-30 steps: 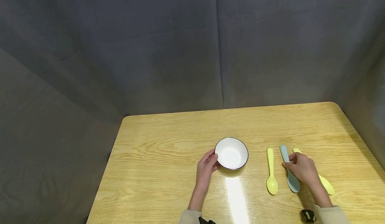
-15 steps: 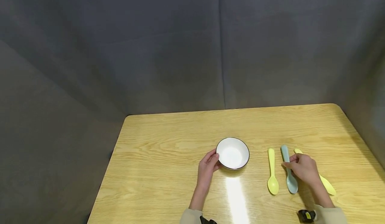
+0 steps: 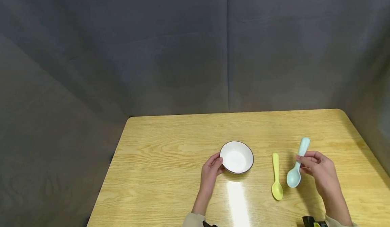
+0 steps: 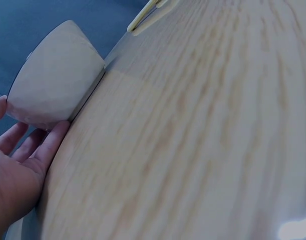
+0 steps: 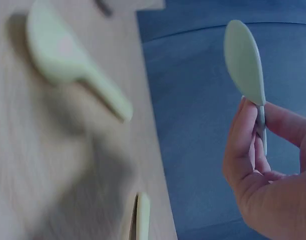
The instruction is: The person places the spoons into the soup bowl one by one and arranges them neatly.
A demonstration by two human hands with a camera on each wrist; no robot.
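Observation:
A white bowl [image 3: 237, 157] with a dark rim stands on the wooden table. My left hand [image 3: 210, 172] holds its left side, thumb at the rim and fingers against the outer wall, as the left wrist view shows the bowl [image 4: 57, 75] from the side. Above the table, my right hand [image 3: 321, 171] pinches a light blue spoon [image 3: 294, 177] by its handle, between thumb and fingers. In the head view its scoop points down toward me. A yellow spoon [image 3: 277, 189] lies between the bowl and the right hand. Another yellow spoon [image 5: 62, 55] lies on the table in the right wrist view.
The wooden table [image 3: 158, 172] has a rounded far edge, with a dark grey curtain [image 3: 182, 57] behind it and at both sides. Part of a yellow handle [image 5: 142, 217] shows low in the right wrist view. Light glares on the tabletop below the bowl.
My right hand has lifted the light blue spoon off the table and turned it, moving slightly right. It now covers the right yellow spoon in the head view. My left hand stays on the bowl.

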